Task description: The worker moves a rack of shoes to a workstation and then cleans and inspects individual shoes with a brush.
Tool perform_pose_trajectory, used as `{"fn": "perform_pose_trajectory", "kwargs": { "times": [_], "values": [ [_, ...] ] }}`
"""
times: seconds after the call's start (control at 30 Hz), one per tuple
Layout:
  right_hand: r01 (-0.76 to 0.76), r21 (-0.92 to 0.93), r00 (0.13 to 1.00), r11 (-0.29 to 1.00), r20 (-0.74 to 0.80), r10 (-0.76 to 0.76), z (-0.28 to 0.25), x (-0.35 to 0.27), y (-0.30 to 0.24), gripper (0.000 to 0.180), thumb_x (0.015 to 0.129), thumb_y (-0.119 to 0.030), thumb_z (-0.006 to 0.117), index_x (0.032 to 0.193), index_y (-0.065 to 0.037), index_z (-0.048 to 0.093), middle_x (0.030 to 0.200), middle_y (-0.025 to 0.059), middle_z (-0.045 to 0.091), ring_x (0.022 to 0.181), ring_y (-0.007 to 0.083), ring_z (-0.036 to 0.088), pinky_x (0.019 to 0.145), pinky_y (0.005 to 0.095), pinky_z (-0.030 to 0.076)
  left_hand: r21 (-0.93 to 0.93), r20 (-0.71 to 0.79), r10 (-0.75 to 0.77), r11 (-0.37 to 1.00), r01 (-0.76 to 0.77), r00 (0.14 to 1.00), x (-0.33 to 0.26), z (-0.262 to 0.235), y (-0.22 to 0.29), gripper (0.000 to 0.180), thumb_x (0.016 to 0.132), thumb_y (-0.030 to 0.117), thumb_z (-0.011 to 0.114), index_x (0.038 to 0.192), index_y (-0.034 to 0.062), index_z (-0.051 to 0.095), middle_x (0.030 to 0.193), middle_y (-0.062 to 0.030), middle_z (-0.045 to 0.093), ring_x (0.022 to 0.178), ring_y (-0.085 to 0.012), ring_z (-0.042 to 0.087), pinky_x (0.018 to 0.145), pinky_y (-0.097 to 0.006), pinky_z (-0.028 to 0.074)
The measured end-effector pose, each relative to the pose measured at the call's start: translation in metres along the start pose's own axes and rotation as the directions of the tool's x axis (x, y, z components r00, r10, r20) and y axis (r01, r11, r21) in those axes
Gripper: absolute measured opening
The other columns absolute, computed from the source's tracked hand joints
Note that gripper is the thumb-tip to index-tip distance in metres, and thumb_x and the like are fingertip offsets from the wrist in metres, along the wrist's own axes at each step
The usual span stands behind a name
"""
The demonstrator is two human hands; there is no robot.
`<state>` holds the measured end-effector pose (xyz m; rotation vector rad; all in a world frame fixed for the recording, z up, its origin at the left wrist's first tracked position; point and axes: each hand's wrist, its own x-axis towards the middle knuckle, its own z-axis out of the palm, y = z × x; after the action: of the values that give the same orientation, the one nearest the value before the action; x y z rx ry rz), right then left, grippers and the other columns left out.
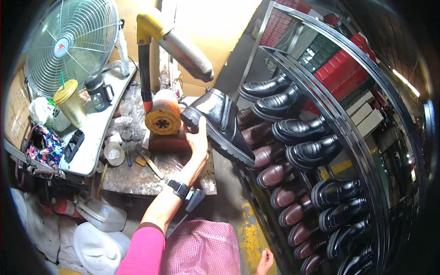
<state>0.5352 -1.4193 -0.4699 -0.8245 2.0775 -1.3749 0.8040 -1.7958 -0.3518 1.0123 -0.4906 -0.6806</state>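
Observation:
My left hand is closed round the sole of a black leather ankle boot, which has a strap and a thick treaded sole. The boot is held tilted, its sole facing down and toward me. Just above it points the metal nozzle of a yellow-and-grey heat gun. Left of the boot, apart from my fingers, stands a machine with a round yellow disc. Only part of my right hand shows at the lower edge, low beside my lap, fingers loosely apart with nothing visible in them.
To the right, a sloping metal rack carries rows of black shoes and brown shoes. A worn workbench holds a hammer and a small pot. A wire fan and yellow tumbler stand left.

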Motion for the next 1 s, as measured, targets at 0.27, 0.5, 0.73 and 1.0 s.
{"fn": "perform_pose_trajectory", "kwargs": {
  "times": [0.27, 0.5, 0.73, 1.0],
  "values": [
    [-0.038, -0.006, 0.999, 0.999, 0.025, 0.038, 0.013, 0.004, -0.005, 0.033, 0.082, -0.022, 0.057, 0.105, 0.002, 0.054, 0.105, 0.0126, 0.055, 0.098, 0.0208, 0.05, 0.085, 0.0302, 0.039, 0.004, 0.041, 0.168, 0.986, -0.169, 0.985, 0.009, 0.008, -0.008, 0.082, 0.07, 0.032, 0.07, 0.131, 0.002, 0.022, 0.126, -0.0152, 0.035, 0.114, -0.0242, 0.037, 0.095, -0.037, 0.031],
    [-0.038, 0.037, 0.999, 0.999, 0.005, 0.038, 0.011, 0.005, 0.013, 0.032, 0.082, -0.023, 0.058, 0.103, 0.001, 0.055, 0.104, 0.0109, 0.056, 0.098, 0.0195, 0.049, 0.084, 0.0291, 0.039, 0.007, 0.018, 0.119, 0.993, -0.12, 0.993, 0.009, 0.015, -0.004, 0.087, 0.069, 0.035, 0.07, 0.132, 0.0033, 0.019, 0.131, -0.0159, 0.027, 0.119, -0.0262, 0.032, 0.096, -0.042, 0.029],
    [-0.044, 0.09, 0.999, 0.995, 0.019, 0.042, 0.013, 0.002, 0.01, 0.032, 0.082, -0.023, 0.059, 0.103, 0.0, 0.055, 0.103, 0.0103, 0.056, 0.097, 0.0191, 0.05, 0.084, 0.0293, 0.039, 0.061, -0.001, 0.184, 0.981, -0.184, 0.983, 0.003, 0.017, 0.005, 0.09, 0.069, 0.033, 0.07, 0.132, -0.001, 0.016, 0.132, -0.0202, 0.025, 0.12, -0.0279, 0.031, 0.098, -0.04, 0.028],
    [-0.042, 0.126, 0.999, 0.991, 0.004, 0.041, 0.009, -0.001, 0.003, 0.033, 0.081, -0.023, 0.059, 0.104, 0.0, 0.055, 0.104, 0.0102, 0.056, 0.097, 0.0188, 0.05, 0.084, 0.0294, 0.039, -0.052, 0.037, -0.047, 0.997, 0.049, 0.998, -0.007, 0.009, 0.005, 0.059, 0.077, 0.031, 0.063, 0.12, -0.0009, 0.039, 0.114, -0.0094, 0.047, 0.101, -0.0174, 0.045, 0.089, -0.029, 0.035]
  ]
}}
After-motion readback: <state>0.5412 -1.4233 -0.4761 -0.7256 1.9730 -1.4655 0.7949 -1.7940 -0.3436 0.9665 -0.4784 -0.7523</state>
